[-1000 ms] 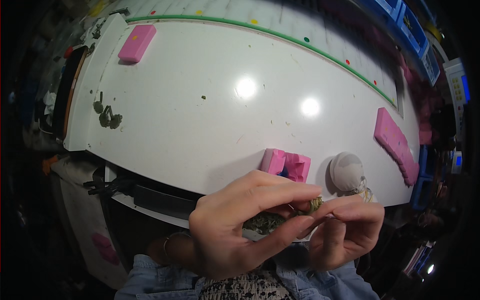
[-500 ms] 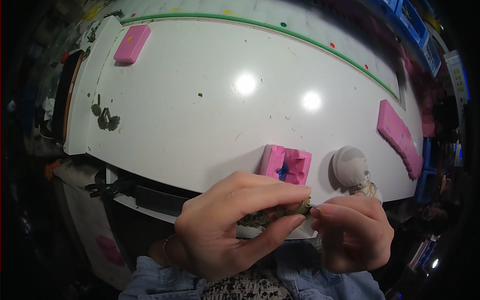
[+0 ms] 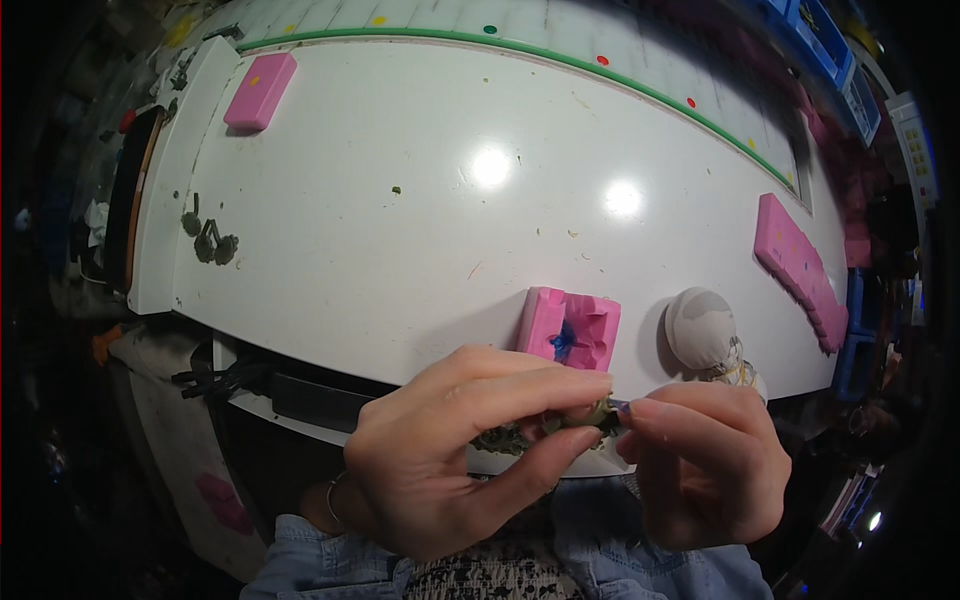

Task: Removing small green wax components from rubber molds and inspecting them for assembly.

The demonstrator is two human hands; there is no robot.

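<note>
My left hand [image 3: 450,450] pinches a small olive-green piece [image 3: 598,408] between thumb and fingers. My right hand [image 3: 712,450] is closed at the piece's right side, pinching a small, thin, dark object [image 3: 618,410] against it; its shape is too small to make out. Just beyond my hands sits a pink carved block [image 3: 542,325] with a blue hollow. To its right is a round, pale, cloth-covered pad [image 3: 700,325] with a tied, wrapped lower part. Dark-green scraps [image 3: 495,437] lie in the front tray, partly hidden by my left hand.
A pink block [image 3: 260,90] lies at the back left, several green stemmed pieces [image 3: 215,240] at the left, and a long pink strip [image 3: 795,270] at the right. A green-edged rail [image 3: 450,38] runs along the back, blue bins [image 3: 820,40] beyond it.
My left hand has shifted slightly left. My right hand has moved right and turned, its fingertips now at the end of the green piece. The view has shifted a little.
</note>
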